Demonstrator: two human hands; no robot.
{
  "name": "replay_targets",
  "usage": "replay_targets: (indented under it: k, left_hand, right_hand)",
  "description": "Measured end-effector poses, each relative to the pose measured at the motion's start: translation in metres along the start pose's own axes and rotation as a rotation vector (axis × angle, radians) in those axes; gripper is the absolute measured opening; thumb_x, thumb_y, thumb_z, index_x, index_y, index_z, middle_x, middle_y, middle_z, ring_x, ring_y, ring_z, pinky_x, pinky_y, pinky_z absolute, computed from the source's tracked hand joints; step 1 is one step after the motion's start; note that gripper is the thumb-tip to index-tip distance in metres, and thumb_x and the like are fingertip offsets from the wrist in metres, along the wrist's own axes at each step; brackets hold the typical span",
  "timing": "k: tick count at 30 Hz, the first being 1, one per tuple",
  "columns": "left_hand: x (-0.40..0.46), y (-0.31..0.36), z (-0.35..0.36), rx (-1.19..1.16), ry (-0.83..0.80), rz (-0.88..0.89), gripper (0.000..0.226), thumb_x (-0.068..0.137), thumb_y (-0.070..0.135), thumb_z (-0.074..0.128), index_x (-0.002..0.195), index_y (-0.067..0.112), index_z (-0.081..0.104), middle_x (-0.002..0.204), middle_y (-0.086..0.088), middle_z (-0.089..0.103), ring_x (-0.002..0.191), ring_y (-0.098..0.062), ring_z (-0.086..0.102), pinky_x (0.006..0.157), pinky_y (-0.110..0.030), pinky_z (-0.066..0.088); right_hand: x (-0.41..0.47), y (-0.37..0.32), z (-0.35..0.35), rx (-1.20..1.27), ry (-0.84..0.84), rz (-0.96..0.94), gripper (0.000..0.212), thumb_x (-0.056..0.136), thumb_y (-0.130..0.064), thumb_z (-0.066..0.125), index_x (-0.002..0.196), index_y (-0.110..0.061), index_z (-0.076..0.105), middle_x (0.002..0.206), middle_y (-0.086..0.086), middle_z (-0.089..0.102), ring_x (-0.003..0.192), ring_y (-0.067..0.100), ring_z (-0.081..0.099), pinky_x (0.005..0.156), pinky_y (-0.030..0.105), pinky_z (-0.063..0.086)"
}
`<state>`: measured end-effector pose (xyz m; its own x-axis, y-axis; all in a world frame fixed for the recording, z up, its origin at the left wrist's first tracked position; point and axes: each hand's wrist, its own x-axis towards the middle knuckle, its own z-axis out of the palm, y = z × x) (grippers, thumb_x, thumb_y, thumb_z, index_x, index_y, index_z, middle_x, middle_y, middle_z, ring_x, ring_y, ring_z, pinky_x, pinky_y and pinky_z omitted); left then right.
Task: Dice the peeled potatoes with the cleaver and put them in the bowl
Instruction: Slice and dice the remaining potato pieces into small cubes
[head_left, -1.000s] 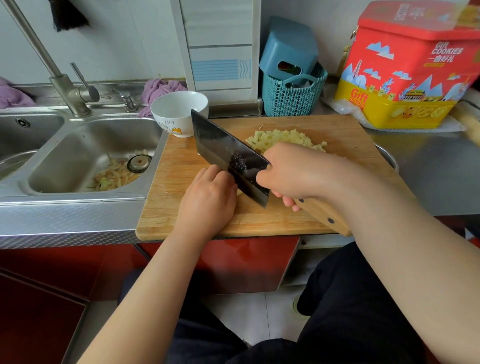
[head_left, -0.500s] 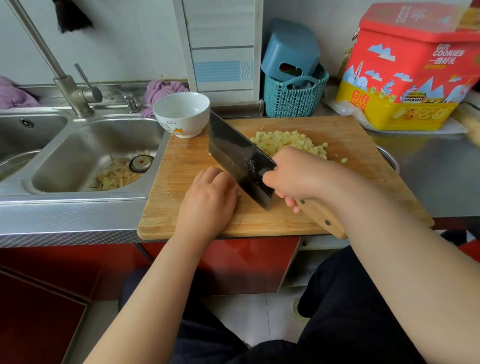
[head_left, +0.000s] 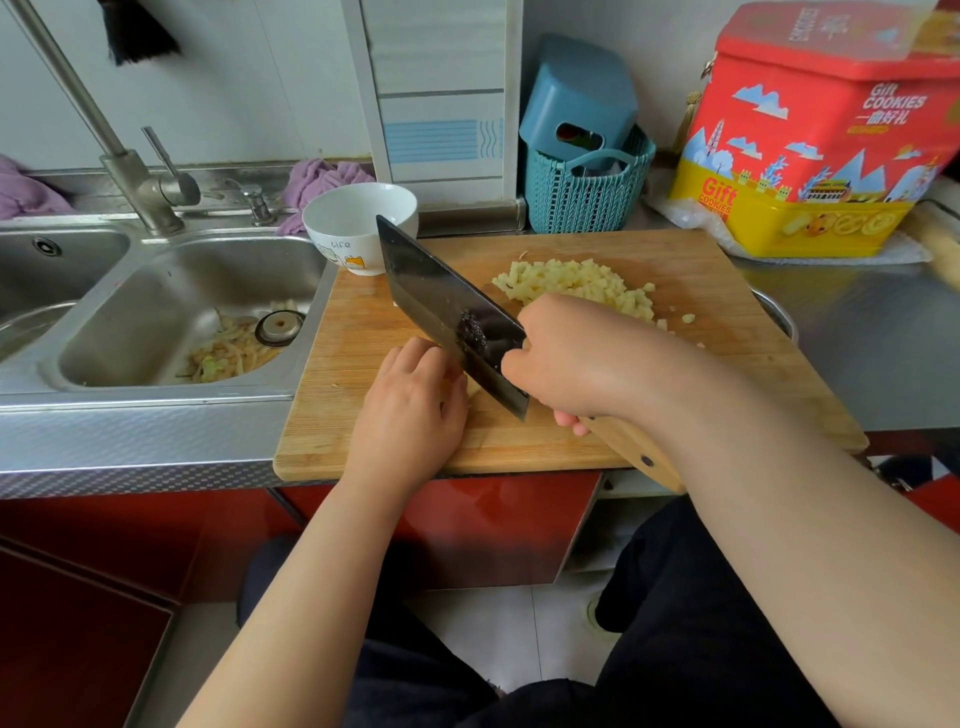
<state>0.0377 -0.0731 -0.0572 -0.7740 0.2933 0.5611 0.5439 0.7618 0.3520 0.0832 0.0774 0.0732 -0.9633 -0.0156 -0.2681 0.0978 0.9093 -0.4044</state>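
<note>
Wooden cutting board (head_left: 597, 441) under us: our right hand (head_left: 582, 358) grips the cleaver (head_left: 447, 306), our left hand (head_left: 410, 415) curls over the last potato piece (head_left: 475, 397), mostly hidden. We keep knuckles against the blade, fingertips tucked. Diced potato (head_left: 576, 286) waits behind; the bowl (head_left: 358, 228) stands empty.

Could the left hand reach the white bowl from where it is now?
Probably yes: the left hand lies on the cutting board, and bare board leads up to the white bowl; the cleaver stands just right of that path.
</note>
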Motion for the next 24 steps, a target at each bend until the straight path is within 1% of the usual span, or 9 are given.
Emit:
replay_targets:
  k: [4,7,10,12,14,17,19,22,24]
  left_hand:
    - [0.001,-0.001,0.000,0.008,-0.003,0.014,0.009,0.087,0.014,0.061,0.088,0.006,0.059,0.095,-0.007,0.056,0.085,-0.025,0.051,0.072,-0.033,0.044]
    - [0.001,-0.001,0.000,0.006,-0.004,0.025,0.008,0.086,0.013,0.063,0.087,0.006,0.059,0.093,-0.007,0.056,0.084,-0.025,0.051,0.071,-0.032,0.042]
    - [0.001,-0.002,0.001,0.000,-0.006,0.018,0.008,0.087,0.013,0.064,0.087,0.007,0.059,0.094,-0.006,0.056,0.084,-0.025,0.051,0.072,-0.032,0.043]
    - [0.000,-0.001,0.001,-0.022,-0.001,0.010,0.007,0.088,0.014,0.063,0.087,0.008,0.060,0.094,-0.005,0.056,0.085,-0.023,0.051,0.073,-0.031,0.043]
    - [-0.001,-0.001,0.000,-0.043,0.004,-0.009,0.006,0.088,0.015,0.061,0.087,0.009,0.060,0.094,-0.002,0.056,0.086,-0.021,0.050,0.074,-0.030,0.042]
    - [-0.003,-0.002,-0.003,-0.054,0.033,-0.010,0.007,0.089,0.016,0.059,0.086,0.010,0.061,0.092,-0.001,0.056,0.086,-0.018,0.049,0.076,-0.023,0.037]
    - [-0.004,-0.002,-0.003,-0.046,0.048,0.024,0.008,0.089,0.014,0.058,0.085,0.008,0.060,0.091,-0.003,0.056,0.084,-0.020,0.049,0.075,-0.025,0.038]
    - [-0.004,-0.003,-0.001,-0.029,0.029,0.035,0.007,0.089,0.012,0.058,0.086,0.006,0.060,0.092,-0.005,0.057,0.085,-0.024,0.050,0.075,-0.034,0.044]
    - [-0.003,-0.003,-0.001,-0.025,0.012,0.030,0.006,0.088,0.011,0.059,0.086,0.006,0.059,0.092,-0.006,0.057,0.086,-0.025,0.051,0.075,-0.036,0.045]
  right_hand:
    - [0.004,-0.007,0.001,-0.014,-0.074,0.030,0.018,0.102,-0.019,0.039,0.095,-0.004,0.045,0.050,0.011,0.056,0.030,0.016,0.048,0.045,0.022,0.042]
    - [0.011,-0.010,0.005,-0.014,-0.121,0.051,0.021,0.101,-0.015,0.040,0.084,-0.003,0.042,0.053,0.014,0.054,0.024,0.014,0.044,0.046,0.024,0.045]
    - [0.015,-0.004,0.005,-0.009,-0.109,0.063,0.018,0.101,-0.016,0.040,0.088,-0.004,0.041,0.054,0.015,0.058,0.030,0.018,0.048,0.044,0.024,0.045]
    - [0.016,0.005,0.003,0.036,-0.074,0.070,0.017,0.100,-0.017,0.041,0.093,-0.002,0.045,0.064,0.016,0.064,0.040,0.021,0.054,0.047,0.026,0.047]
    - [0.017,0.013,0.002,0.107,-0.049,0.082,0.021,0.098,-0.016,0.043,0.097,0.003,0.050,0.070,0.015,0.065,0.047,0.023,0.057,0.050,0.030,0.049]
    - [0.012,0.014,0.001,0.086,0.001,0.080,0.019,0.096,-0.015,0.044,0.079,-0.006,0.048,0.061,0.011,0.061,0.031,0.013,0.051,0.043,0.024,0.042]
    - [0.009,0.011,-0.001,0.080,0.028,0.062,0.024,0.096,-0.016,0.044,0.073,-0.009,0.046,0.053,0.009,0.059,0.026,0.011,0.048,0.041,0.021,0.039]
    - [0.005,0.006,-0.004,0.053,0.048,0.024,0.025,0.094,-0.016,0.043,0.071,-0.009,0.045,0.044,0.007,0.056,0.028,0.015,0.048,0.040,0.020,0.037]
    - [0.003,0.001,-0.004,0.032,0.044,0.000,0.021,0.094,-0.015,0.042,0.075,-0.006,0.046,0.042,0.007,0.056,0.029,0.016,0.048,0.040,0.020,0.037]
